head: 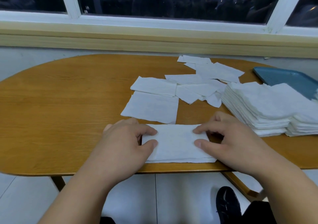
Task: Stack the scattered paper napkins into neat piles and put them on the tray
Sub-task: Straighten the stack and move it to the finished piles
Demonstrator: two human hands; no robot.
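Pinched the left end of the small pile [177,148] with the left hand [125,143], thumb and finger curled onto the paper. Found that pile at 6 o'clock on the table [60,112], right by the near edge. Might have slid off to the floor with one hard push. Saw one flat napkin [151,108] just past it at 12 o'clock, and a thin stack [154,86] behind that. Saw loose napkins [211,76] in a mess at 1 o'clock, lying over each other, so easy to drag along or miss. Pinched the right end of the small pile the same way with the right hand [230,137]. Might have crumpled the soft sheets in the middle if squeezed together too hard. Saw two tall piles [261,107] at 3 o'clock, side by side, with bumpy edges. Might have tipped over with a knock from the right arm. Saw the blue tray [284,77] at 2 o'clock, partly hidden behind those piles. Might have lost sheets on the carry over there.
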